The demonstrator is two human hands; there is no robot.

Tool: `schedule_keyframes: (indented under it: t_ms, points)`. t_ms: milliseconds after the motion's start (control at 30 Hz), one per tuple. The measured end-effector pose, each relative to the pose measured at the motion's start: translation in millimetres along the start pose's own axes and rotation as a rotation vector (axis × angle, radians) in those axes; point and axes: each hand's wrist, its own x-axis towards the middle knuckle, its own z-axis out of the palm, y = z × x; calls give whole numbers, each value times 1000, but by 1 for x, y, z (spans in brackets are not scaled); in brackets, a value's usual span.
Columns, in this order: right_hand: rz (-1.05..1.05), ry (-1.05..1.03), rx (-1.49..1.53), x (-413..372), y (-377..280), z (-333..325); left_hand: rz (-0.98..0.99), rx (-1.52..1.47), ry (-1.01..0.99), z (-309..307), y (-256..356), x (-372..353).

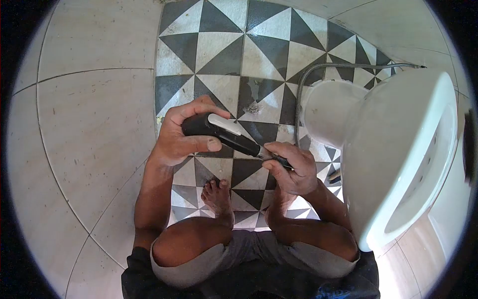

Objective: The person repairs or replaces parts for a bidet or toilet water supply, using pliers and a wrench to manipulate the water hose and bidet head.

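Observation:
My left hand [173, 139] is closed around the head end of a black bidet sprayer [241, 143] with a silver lever, thumb below and fingers above. The sprayer slants down to the right over the tiled floor. At its narrow end, the thumb and fingers of my right hand [298, 172] pinch the metal connector [265, 154]. A grey flexible hose [298, 94] loops from the wall at the right and runs down behind my right hand, which hides its end.
A white ceramic bowl [393, 144] on a pedestal [328, 109] stands close at my right. Tiled wall [94, 124] rises on the left. Black-and-white patterned floor [219, 55] lies below, with wet patches and a small greyish clump [254, 107]. My bare feet [217, 197] are beneath my hands.

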Motion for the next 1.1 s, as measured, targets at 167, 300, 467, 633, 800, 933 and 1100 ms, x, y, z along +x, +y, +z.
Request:
schedule_keyframes:
  t_ms: [167, 300, 467, 633, 800, 933, 1100]
  points:
    - [16, 4, 7, 0, 2, -1, 23, -38, 17, 5, -5, -4]
    - [22, -23, 26, 0, 3, 0, 0, -301, 105, 17, -16, -6]
    - [56, 5, 29, 4, -7, -2, 65, -475, 92, 24, -37, -8]
    - [37, -21, 1, 2, 1, -1, 49, -542, 44, 25, -47, -7]
    - [121, -133, 44, -1, 5, -3, 61, -699, -32, 27, -59, -5]
    - [153, -119, 67, -1, 4, 0, 30, -796, -46, 34, -60, -1]
    - [264, 7, 147, 3, -2, 10, 28, -745, 225, 64, -42, 1]
